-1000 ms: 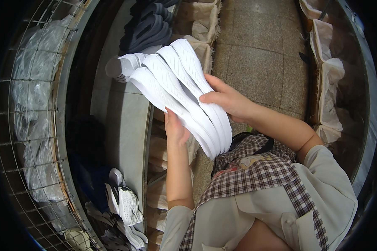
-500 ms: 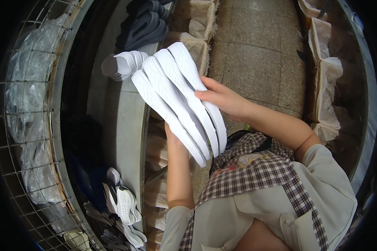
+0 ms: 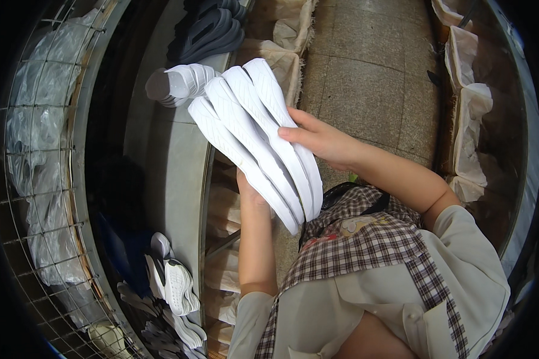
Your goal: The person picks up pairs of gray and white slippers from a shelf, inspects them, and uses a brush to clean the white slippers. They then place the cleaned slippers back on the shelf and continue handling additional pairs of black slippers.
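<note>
A fanned row of several white shoe soles (image 3: 254, 134) lies between my two hands, slanting from upper left to lower right. My right hand (image 3: 317, 140) grips the right side of the row, its thumb on the soles' faces and its fingers around the outer edge. At the lower left, my left hand (image 3: 249, 190) holds the row from beneath; the soles hide its fingers. Just past their far end, another stack of white soles (image 3: 188, 82) rests on the grey ledge (image 3: 182, 161).
Dark grey soles (image 3: 212, 36) are piled at the ledge's far end. More white soles (image 3: 179, 287) lie at the lower left. Cloth-lined bins (image 3: 281, 66) stand beside the ledge, others (image 3: 464, 137) along the right. A wire rack (image 3: 42, 179) with plastic bags borders the left.
The soles in my hands have shifted slightly against each other, and their lower ends sit closer together. Both hands stay almost in place.
</note>
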`<state>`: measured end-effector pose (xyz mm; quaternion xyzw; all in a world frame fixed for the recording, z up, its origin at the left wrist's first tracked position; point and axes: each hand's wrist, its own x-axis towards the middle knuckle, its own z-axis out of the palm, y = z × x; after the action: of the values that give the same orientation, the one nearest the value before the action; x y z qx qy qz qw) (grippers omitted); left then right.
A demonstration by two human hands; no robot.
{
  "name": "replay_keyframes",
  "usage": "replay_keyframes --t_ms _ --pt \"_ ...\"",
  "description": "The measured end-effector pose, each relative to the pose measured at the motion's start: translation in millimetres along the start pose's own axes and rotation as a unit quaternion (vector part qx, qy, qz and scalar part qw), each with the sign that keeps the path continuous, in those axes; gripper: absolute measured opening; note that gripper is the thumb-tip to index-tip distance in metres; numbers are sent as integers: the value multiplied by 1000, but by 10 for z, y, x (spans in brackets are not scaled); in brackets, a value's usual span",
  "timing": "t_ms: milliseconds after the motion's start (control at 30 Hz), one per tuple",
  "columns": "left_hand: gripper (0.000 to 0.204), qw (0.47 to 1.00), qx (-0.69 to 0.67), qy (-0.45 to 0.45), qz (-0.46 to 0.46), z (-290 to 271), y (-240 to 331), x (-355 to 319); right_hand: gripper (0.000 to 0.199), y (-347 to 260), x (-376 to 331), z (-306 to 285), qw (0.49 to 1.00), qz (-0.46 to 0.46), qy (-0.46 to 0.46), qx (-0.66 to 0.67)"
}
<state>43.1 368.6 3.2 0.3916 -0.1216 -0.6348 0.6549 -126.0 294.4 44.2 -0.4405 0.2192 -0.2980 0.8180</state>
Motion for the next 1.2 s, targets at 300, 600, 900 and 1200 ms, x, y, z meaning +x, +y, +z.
replay_keyframes --t_ms 300,600,900,1200 --pt "54 985 128 79 85 81 90 -49 68 -84 -56 -192 979 -49 -26 -198" --pt "51 998 53 43 1 77 135 -181 33 -20 54 -499 950 -140 -129 -246" --pt "51 999 -9 38 29 -197 76 -241 32 203 -47 -370 981 -95 -122 -118" --pt "51 992 -79 42 86 -515 143 -380 72 228 -141 154 940 -97 -150 -292"
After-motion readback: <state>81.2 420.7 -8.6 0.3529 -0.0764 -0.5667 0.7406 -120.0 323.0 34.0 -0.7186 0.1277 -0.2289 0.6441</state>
